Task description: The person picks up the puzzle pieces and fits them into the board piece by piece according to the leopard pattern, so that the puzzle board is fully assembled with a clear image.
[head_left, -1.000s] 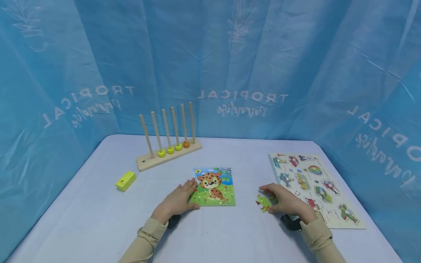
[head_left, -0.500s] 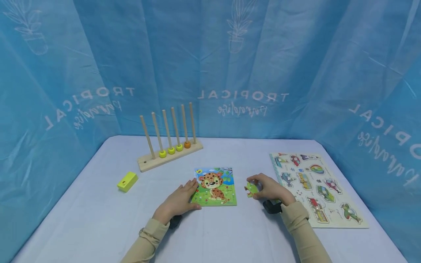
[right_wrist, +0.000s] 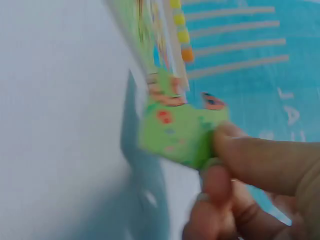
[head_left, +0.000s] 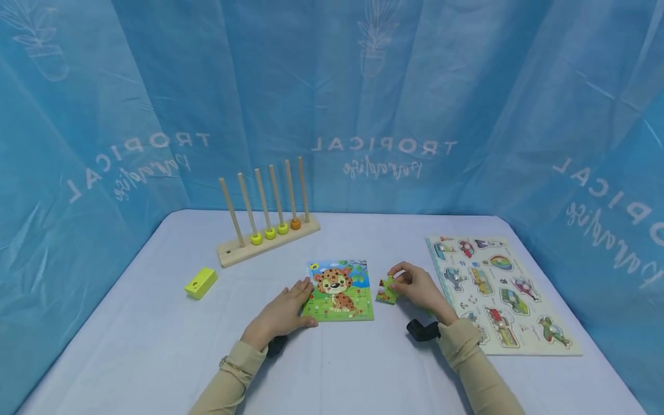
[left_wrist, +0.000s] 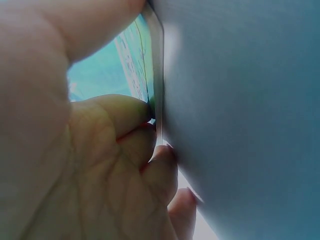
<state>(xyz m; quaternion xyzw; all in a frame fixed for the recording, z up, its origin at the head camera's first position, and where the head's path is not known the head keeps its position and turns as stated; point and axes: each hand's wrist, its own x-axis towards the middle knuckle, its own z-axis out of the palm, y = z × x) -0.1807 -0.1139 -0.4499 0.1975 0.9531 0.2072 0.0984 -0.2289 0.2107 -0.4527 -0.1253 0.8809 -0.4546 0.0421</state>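
In the head view my left hand (head_left: 282,311) lies at the left edge of a square leopard picture puzzle (head_left: 339,291), fingers extended. The left wrist view shows its fingertips and thumb along the edge of the puzzle board (left_wrist: 158,75). My right hand (head_left: 417,285) pinches a green jigsaw piece (head_left: 385,291) between thumb and fingers, just right of the leopard puzzle. Close up in the right wrist view, the green piece (right_wrist: 175,135) is tilted above the white cloth and carries red and pink spots, with knobs on its upper side. A scrap of green shows under the right wrist.
A wooden peg rack (head_left: 270,242) with yellow and orange beads stands at the back left. A yellow block (head_left: 201,283) lies at the left. On the right lies a large vehicle puzzle board (head_left: 503,300), partly under the right forearm. Blue curtains (head_left: 332,104) enclose the table.
My right hand has moved left from beside the vehicle board, bringing the green jigsaw piece close to the leopard puzzle and turning it. The left hand has stayed in place.
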